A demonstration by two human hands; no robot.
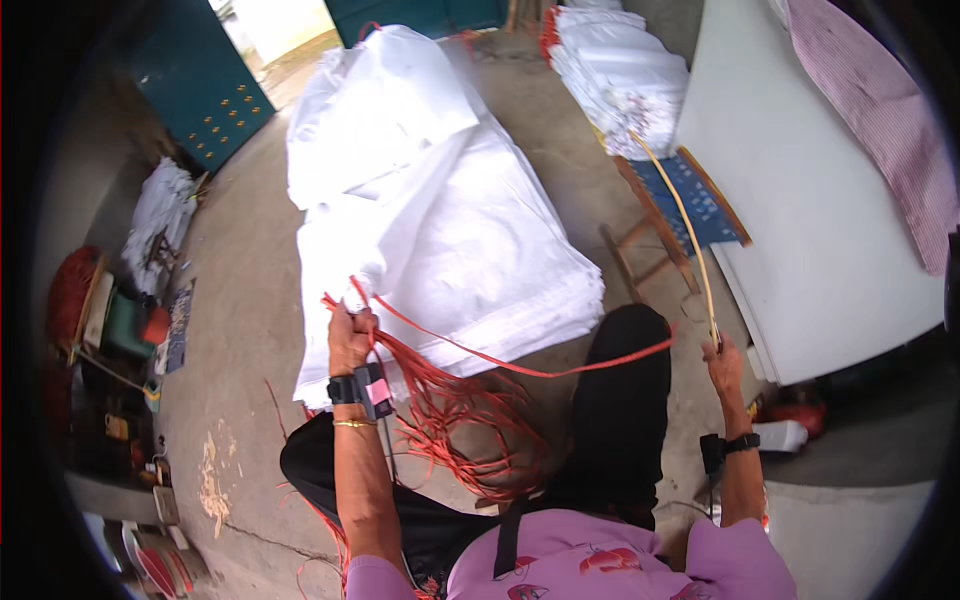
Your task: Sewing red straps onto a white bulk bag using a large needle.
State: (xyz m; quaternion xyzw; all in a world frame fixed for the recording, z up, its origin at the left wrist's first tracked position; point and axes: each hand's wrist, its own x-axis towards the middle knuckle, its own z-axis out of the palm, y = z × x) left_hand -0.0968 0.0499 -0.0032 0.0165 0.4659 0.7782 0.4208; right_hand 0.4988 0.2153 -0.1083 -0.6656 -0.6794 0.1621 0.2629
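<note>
Gripping red strips [470,418] in our left hand [352,335], nearer the white cloth stack [500,245] stretching lengthwise ahead, we clasp a yellow rod [692,228] in our right hand [724,364].

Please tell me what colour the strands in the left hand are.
The strands are orange-red, clearest in the head view.

Red strips [425,378] dangle beside piled white fabric [500,240], tan stick [690,225] apart.

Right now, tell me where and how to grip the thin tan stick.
Probably best by the near end of the stick, coming from the person's right, where the right hand holds it: the slender, slightly bowed shape runs forward from there toward the stacked white cloth, leaving that end closest.
</note>
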